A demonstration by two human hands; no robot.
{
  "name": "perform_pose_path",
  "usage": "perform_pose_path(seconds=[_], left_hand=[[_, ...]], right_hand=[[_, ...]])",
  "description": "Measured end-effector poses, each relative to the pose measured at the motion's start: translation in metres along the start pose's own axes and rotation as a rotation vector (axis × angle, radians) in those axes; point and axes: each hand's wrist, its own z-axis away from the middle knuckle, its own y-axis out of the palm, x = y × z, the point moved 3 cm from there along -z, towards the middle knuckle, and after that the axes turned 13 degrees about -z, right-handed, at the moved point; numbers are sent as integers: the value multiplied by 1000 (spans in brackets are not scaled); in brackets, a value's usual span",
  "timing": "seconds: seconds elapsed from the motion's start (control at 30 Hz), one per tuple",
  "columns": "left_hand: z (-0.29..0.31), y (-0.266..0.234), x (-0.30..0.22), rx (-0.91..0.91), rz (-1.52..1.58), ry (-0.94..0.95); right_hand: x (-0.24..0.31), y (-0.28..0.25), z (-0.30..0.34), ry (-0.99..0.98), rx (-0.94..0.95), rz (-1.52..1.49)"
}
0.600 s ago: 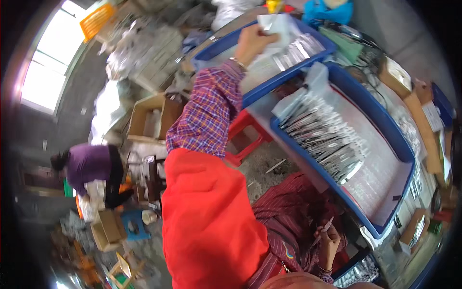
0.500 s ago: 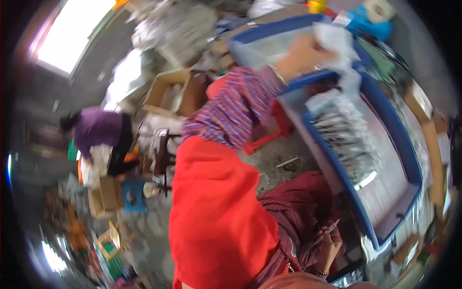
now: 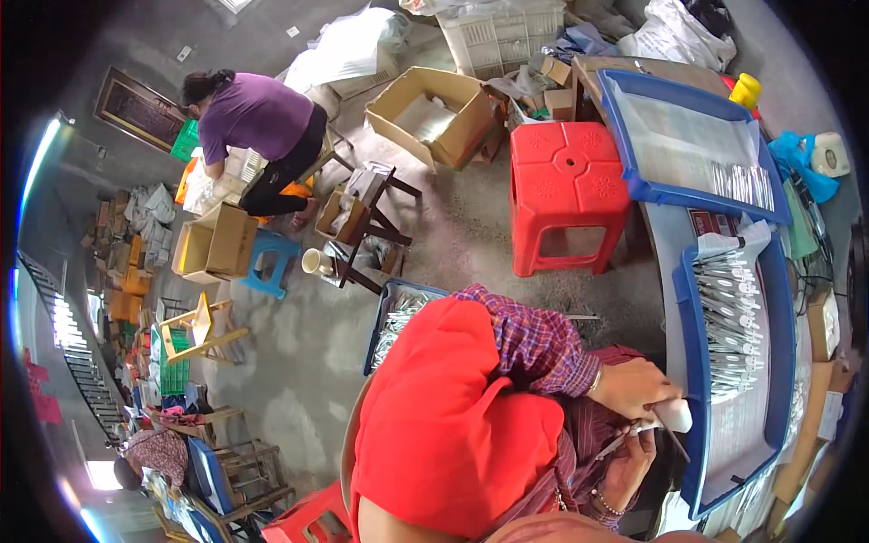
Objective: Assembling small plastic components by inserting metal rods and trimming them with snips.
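Note:
My left hand [image 3: 636, 391], in a plaid sleeve, is closed around a rounded white wad [image 3: 672, 414], perhaps cloth or paper. Just below, my right hand [image 3: 628, 460] grips a slim pale stick-like piece [image 3: 612, 447]; the fingers of both hands nearly meet there. A thin grey rod [image 3: 677, 445] juts out beneath the wad, and I cannot tell which hand has it. Right of my hands is a blue tray [image 3: 692, 452] with several slim silver metal pieces [image 3: 724, 326] laid in a row on white sheeting. Red cloth covers my left shoulder.
Beyond stands a second blue tray [image 3: 625, 172] with more silver pieces. A red stool [image 3: 566, 195] is left of it. Another tray of slim pieces [image 3: 394, 321] sits low behind my arm. Cartons [image 3: 430, 113] lie farther off, and a person in purple [image 3: 258, 118] bends over work.
My left hand has come down from above the trays, where it held white sheet material, to my right hand. White sheet now lies at the nearer tray's far end. My view has shifted and sharpened.

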Motion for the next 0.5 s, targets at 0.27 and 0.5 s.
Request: perform_pose_path(seconds=[0.27,0.5], left_hand=[[-3,-18,-3,75,317,-57],[8,10,1,0,48,16]], right_hand=[[-10,-19,3,-9,-71,-57],[-11,-6,2,3,20,7]])
